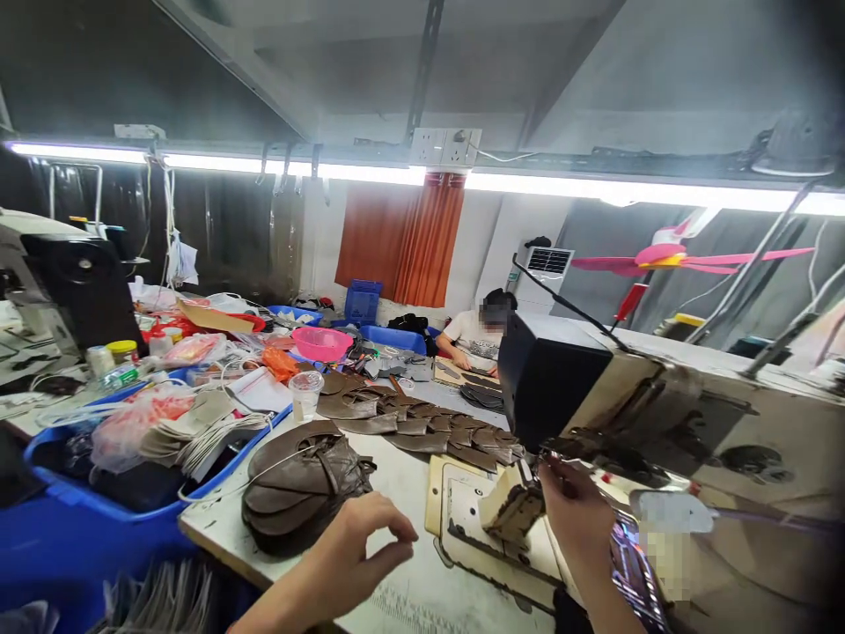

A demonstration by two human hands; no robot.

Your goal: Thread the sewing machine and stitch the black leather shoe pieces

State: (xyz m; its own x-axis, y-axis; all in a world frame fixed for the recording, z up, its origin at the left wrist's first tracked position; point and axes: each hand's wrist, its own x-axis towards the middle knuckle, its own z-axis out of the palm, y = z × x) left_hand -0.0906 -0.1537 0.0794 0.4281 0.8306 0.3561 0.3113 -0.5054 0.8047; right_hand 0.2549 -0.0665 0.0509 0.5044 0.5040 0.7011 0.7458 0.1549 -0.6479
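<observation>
My left hand [373, 537] hovers over the white tabletop [396, 590], with a gap between thumb and curled fingers and nothing between them. Beside it lies a tied bundle of dark brown leather-like pieces [297, 484]. At the sewing machine [660, 396], my right hand [574, 506] reaches up to the needle area above the small raised bed [511, 502]. Its fingers are closed, and what they pinch is too small and partly hidden. Behind the bed, a row of overlapping brown pieces [422, 418] stretches across the table.
A blue crate [125, 511] full of bags and cut pieces stands at left. A clear plastic cup [305, 396] and a pink basket [322, 343] sit farther back. One person [479, 330] works across the table. A pink fan [660, 255] hangs at right; a phone [634, 563] lies below.
</observation>
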